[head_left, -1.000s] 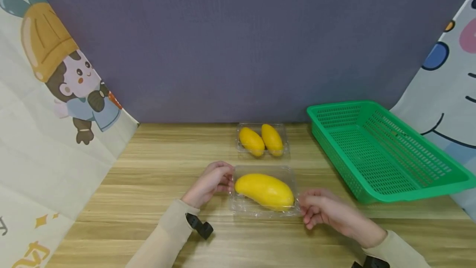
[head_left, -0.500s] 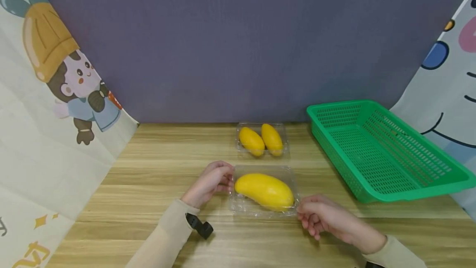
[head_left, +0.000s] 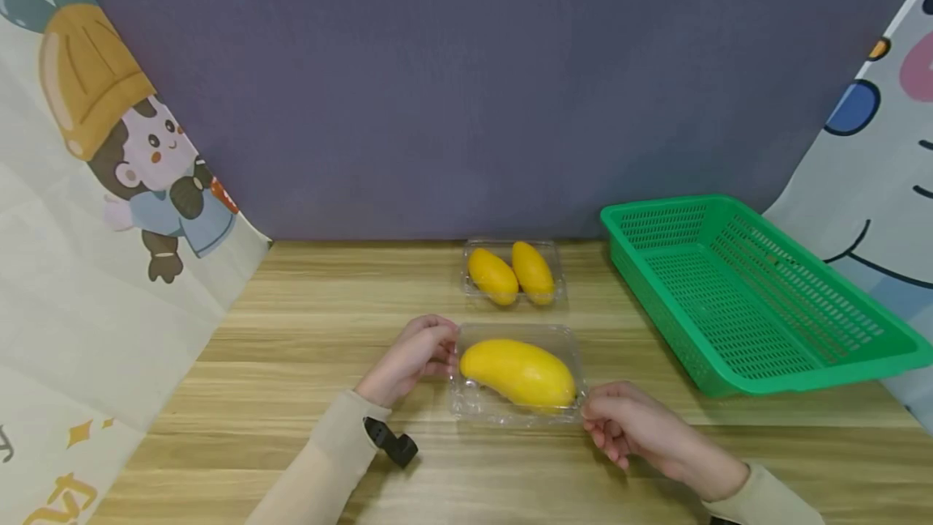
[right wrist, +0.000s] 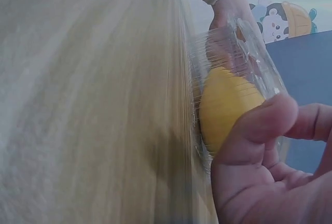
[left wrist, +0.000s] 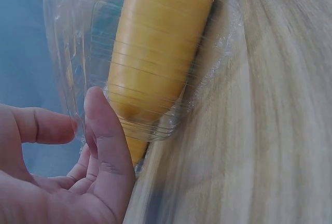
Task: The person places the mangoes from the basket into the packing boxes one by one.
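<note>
A clear plastic clamshell box (head_left: 466,407) lies on the wooden table with one large yellow mango (head_left: 519,373) inside. At its left side, my left hand (head_left: 411,359) pinches the rim between thumb and fingers; the left wrist view shows the thumb (left wrist: 109,146) against the clear wall. My right hand (head_left: 641,428) pinches the front right corner, its thumb (right wrist: 254,130) in front of the mango in the right wrist view. The fingertips behind the rim are partly hidden. The lid looks closed over the mango.
Behind it, near the back wall, stands a second clear box (head_left: 474,294) holding two smaller mangoes (head_left: 493,275). A green perforated basket (head_left: 700,347) with nothing in it sits at the right. Printed cloths (head_left: 95,330) hang at both sides of the wooden table (head_left: 306,306).
My right hand has shifted slightly forward along the box's right side toward the near corner, its lower fingers dropping a little. The left hand and the box have stayed in place.
</note>
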Demonstrator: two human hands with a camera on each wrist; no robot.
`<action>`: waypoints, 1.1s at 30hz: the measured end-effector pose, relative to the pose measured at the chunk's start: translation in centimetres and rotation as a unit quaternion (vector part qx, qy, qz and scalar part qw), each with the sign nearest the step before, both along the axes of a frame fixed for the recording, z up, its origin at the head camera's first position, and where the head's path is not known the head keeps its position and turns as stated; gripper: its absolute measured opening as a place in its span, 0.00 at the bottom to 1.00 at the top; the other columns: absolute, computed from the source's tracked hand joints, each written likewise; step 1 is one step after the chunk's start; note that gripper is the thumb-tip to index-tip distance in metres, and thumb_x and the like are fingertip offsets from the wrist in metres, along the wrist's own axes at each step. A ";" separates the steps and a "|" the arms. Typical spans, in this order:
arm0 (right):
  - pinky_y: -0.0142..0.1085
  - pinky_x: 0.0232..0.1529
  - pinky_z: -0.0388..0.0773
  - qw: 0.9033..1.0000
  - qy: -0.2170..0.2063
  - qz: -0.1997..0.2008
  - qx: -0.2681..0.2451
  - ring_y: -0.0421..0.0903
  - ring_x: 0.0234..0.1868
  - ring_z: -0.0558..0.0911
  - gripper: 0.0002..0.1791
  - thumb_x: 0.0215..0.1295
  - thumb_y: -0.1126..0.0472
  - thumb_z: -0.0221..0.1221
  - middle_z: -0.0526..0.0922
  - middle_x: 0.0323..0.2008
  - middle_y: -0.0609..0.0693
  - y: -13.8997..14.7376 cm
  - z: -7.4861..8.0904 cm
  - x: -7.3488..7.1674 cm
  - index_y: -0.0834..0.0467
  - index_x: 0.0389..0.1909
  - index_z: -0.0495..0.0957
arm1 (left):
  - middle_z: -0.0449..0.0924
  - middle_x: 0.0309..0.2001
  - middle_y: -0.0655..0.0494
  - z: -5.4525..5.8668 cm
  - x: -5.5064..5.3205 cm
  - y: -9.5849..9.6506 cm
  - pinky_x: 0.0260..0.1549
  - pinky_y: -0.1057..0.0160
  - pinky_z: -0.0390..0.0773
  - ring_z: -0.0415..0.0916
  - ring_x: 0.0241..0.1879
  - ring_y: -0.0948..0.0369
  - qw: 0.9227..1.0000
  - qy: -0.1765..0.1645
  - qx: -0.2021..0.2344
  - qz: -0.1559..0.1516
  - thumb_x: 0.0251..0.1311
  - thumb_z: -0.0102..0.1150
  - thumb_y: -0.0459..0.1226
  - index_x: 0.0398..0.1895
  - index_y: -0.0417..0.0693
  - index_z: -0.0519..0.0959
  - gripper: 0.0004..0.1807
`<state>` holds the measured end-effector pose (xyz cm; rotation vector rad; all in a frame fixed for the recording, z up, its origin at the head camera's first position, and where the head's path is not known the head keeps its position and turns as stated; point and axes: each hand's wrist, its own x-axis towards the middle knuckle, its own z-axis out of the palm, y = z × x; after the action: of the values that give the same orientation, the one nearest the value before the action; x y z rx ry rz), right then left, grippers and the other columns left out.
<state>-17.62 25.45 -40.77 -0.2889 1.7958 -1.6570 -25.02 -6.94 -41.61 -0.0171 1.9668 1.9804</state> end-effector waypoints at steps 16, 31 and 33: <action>0.26 0.17 0.69 0.998 0.014 -0.061 0.028 0.38 0.17 0.69 0.10 0.68 0.61 0.51 0.73 0.19 0.46 -0.7 -0.3 0.5 0.57 0.26 0.73 | 0.74 0.31 0.49 0.6 2.2 -2.2 0.29 0.64 0.81 0.74 0.27 0.58 0.999 -0.001 -0.030 -0.027 0.70 0.52 0.34 0.48 0.31 0.73 0.12; 0.27 0.16 0.68 0.997 0.016 -0.062 0.043 0.38 0.16 0.67 0.10 0.66 0.63 0.50 0.72 0.18 0.46 -1.0 0.0 0.0 0.57 0.25 0.72 | 0.75 0.27 0.51 0.8 6.4 -2.5 0.25 0.65 0.82 0.75 0.23 0.60 0.994 -0.007 -0.046 -0.103 0.65 0.53 0.36 0.37 0.35 0.76 0.10; 0.27 0.15 0.68 0.997 0.018 -0.062 0.043 0.38 0.16 0.67 0.10 0.66 0.63 0.50 0.72 0.18 0.46 -0.9 0.0 -0.1 0.57 0.25 0.73 | 0.76 0.26 0.52 0.8 6.7 -2.3 0.24 0.66 0.81 0.74 0.23 0.61 0.993 -0.007 -0.049 -0.111 0.64 0.54 0.36 0.33 0.37 0.76 0.08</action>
<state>-17.68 24.51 -40.82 -0.1717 1.9405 -1.6629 -18.33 -9.26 -40.84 0.1573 1.9605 1.7385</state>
